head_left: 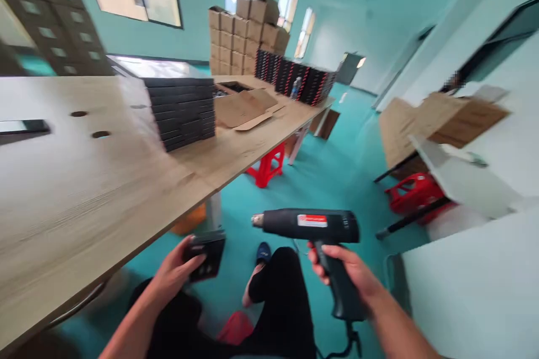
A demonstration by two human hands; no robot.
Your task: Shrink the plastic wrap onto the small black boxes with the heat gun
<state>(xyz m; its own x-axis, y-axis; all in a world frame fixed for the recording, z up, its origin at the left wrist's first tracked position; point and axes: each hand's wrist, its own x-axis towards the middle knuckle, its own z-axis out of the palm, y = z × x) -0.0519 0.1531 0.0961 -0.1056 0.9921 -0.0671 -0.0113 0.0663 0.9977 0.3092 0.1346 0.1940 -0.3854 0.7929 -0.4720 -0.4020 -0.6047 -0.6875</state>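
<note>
My right hand point(343, 263) is wrapped round the handle of a black heat gun point(290, 224) with a red and white label. Its metal nozzle points left, toward my other hand, and a cord hangs from the bottom of the grip. My left hand point(179, 269) grips a small black box point(209, 255) by its left side, thumb across the near face. Blur hides the print on that box. Both hands are above my lap, beside the table edge, and a gap separates the nozzle from the box.
A wooden table point(126, 202) runs along my left, bearing a stack of black boxes point(181, 112) and an opened carton point(244, 109). Farther back are black-and-red boxes point(290, 76) and piled cartons point(240, 39). Red stools point(269, 168) stand below. At right is a white table point(467, 179).
</note>
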